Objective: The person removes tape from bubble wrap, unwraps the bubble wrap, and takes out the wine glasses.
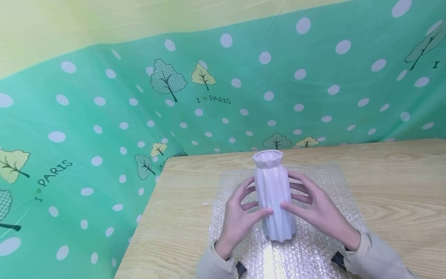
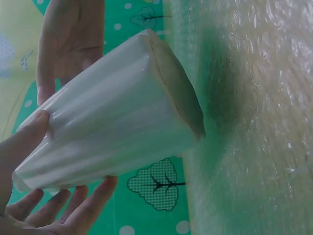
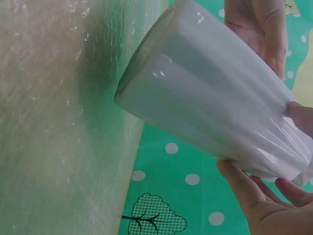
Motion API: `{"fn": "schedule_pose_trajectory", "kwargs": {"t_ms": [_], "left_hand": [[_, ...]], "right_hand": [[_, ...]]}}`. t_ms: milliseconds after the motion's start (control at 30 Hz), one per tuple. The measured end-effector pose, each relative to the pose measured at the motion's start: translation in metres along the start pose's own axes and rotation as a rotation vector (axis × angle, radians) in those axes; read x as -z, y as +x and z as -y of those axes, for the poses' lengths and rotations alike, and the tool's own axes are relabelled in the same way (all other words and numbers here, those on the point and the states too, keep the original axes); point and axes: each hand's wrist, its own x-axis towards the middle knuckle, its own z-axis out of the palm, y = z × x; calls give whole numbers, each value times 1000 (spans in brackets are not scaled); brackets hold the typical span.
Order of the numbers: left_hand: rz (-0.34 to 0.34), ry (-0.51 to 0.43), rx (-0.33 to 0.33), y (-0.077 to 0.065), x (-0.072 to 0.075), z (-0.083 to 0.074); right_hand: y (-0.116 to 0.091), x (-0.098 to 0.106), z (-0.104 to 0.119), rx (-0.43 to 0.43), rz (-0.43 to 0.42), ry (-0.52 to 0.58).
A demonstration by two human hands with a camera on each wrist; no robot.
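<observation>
Both hands hold a white ceramic vase [image 1: 275, 193] with pleated sides and a flared, scalloped mouth. My left hand [image 1: 240, 213] grips its left side, the thumb across the front and the fingers behind. From the right, my right hand [image 1: 315, 207] grips it the same way, thumb on the front. In the left wrist view the vase [image 2: 112, 107] is tilted, its base raised off the bubble wrap [image 2: 264, 122]. The right wrist view also shows the vase [image 3: 215, 93] slanting above the sheet, with a dark shadow below the base.
The bubble wrap [image 1: 230, 193] lies flat on a wood-grain table [image 1: 174, 217] beneath the vase. A green curtain [image 1: 115, 135] with white dots and printed trees hangs behind and left of the table. Dark straps show at both wrists by the grey sleeves [image 1: 378, 252].
</observation>
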Motion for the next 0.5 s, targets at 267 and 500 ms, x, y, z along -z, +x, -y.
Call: {"fn": "schedule_pose_trajectory", "kwargs": {"t_ms": [267, 500], "left_hand": [[10, 8, -43, 1, 1, 4], [2, 40, -106, 1, 1, 6]], "right_hand": [[0, 1, 0, 68, -7, 7], [1, 1, 1, 89, -12, 1]]}}
